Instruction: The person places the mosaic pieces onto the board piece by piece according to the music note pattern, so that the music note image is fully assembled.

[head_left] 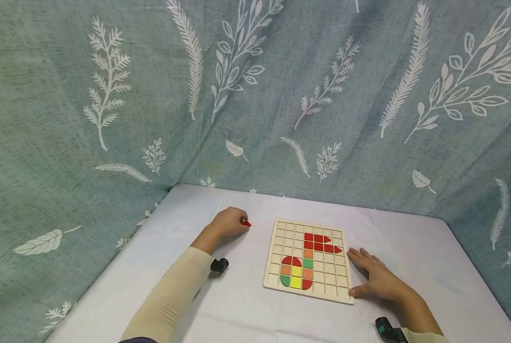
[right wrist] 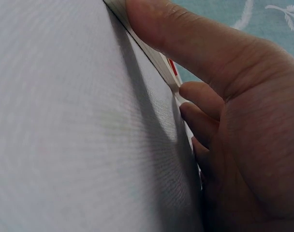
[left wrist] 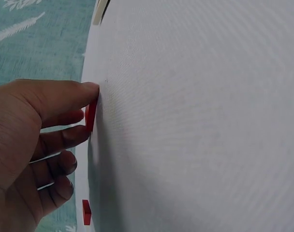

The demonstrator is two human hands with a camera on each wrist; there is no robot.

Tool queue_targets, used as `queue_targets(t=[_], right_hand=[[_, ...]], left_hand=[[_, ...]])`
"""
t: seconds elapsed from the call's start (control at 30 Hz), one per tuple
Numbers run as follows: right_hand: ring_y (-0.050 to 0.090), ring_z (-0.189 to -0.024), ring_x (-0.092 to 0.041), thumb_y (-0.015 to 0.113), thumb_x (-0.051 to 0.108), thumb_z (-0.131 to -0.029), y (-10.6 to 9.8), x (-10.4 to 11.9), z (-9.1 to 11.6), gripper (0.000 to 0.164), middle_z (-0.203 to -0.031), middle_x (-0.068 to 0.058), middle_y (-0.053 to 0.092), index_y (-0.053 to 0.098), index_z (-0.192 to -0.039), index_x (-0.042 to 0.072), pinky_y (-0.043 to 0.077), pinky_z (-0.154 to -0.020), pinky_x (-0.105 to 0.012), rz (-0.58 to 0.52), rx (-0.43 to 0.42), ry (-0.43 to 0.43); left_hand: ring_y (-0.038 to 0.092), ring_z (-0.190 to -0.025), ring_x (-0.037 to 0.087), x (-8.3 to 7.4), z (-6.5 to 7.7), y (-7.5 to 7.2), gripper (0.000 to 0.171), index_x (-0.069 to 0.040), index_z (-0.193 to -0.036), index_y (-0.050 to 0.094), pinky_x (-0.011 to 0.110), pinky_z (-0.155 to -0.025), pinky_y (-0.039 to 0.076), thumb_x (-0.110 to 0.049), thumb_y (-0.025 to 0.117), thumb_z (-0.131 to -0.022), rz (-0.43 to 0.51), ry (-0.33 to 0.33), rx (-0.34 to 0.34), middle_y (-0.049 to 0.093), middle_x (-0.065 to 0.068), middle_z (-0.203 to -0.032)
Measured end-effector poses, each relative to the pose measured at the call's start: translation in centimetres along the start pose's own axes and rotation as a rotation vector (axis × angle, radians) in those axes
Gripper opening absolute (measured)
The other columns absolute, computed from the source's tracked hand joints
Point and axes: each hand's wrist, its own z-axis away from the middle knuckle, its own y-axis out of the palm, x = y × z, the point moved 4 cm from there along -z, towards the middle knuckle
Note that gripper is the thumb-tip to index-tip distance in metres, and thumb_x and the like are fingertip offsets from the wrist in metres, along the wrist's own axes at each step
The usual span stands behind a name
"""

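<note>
A square wooden grid board (head_left: 330, 286) lies on the table with flat tiles set in some of its cells. Its red tiles (head_left: 317, 247) form two rows with pointed right ends; below them are orange, green and yellow squares and a rounded cluster (head_left: 296, 272). Left of the board, my left hand (head_left: 229, 221) pinches a small red tile (left wrist: 91, 115) between thumb and fingers, close over the cloth. My right hand (head_left: 377, 276) rests at the board's right edge, its fingers spread and its thumb (right wrist: 185, 36) against the rim.
Another red piece (left wrist: 86, 212) lies on the table beyond the left hand in the left wrist view. White cloth (head_left: 242, 305) covers the table. Green leaf-patterned fabric (head_left: 272, 95) hangs behind and at both sides. Black wrist devices (head_left: 219, 265) sit at both forearms.
</note>
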Motion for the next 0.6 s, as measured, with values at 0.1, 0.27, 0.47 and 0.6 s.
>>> queue_targets(t=[0.1,0.27,0.47,0.6], right_hand=[[0.012,-0.142,-0.046,0.083,0.061,-0.056,0.03,0.05,-0.07,0.118,-0.153,-0.020,0.031,0.039,-0.147,0.000,0.007,-0.108,-0.064,0.003,0.002,0.005],[0.012,-0.142,-0.046,0.082,0.061,-0.056,-0.10,0.05,0.01,0.117,-0.153,-0.019,0.031,0.039,-0.147,0.001,0.007,-0.108,-0.063,0.009,0.002,0.006],[0.012,-0.142,-0.046,0.083,0.059,-0.057,-0.24,0.28,0.18,0.116,-0.153,-0.019,0.031,0.039,-0.147,0.001,0.007,-0.107,-0.064,-0.004,0.004,-0.010],[0.012,-0.142,-0.046,0.083,0.059,-0.057,-0.16,0.31,0.18,0.116,-0.153,-0.019,0.031,0.038,-0.148,0.001,0.007,-0.108,-0.064,-0.006,0.008,-0.006]], left_hand=[[0.057,-0.079,0.014,0.15,0.11,-0.05,0.025,-0.017,-0.100,0.073,0.037,-0.075,0.047,-0.033,0.078,-0.081,0.035,-0.016,-0.001,0.063,-0.006,-0.085],[0.056,-0.078,0.014,0.25,0.09,-0.15,0.029,-0.015,-0.101,0.073,0.036,-0.073,0.047,-0.034,0.080,-0.080,0.079,-0.043,0.002,0.062,-0.006,-0.083],[0.055,-0.078,0.014,0.26,-0.29,-0.20,0.024,-0.015,-0.097,0.073,0.035,-0.074,0.047,-0.029,0.081,-0.079,0.113,-0.062,0.034,0.062,-0.005,-0.082],[0.056,-0.079,0.014,0.16,-0.59,-0.28,0.017,-0.017,-0.094,0.073,0.035,-0.075,0.047,-0.024,0.079,-0.080,0.126,-0.038,0.067,0.062,-0.006,-0.083]])
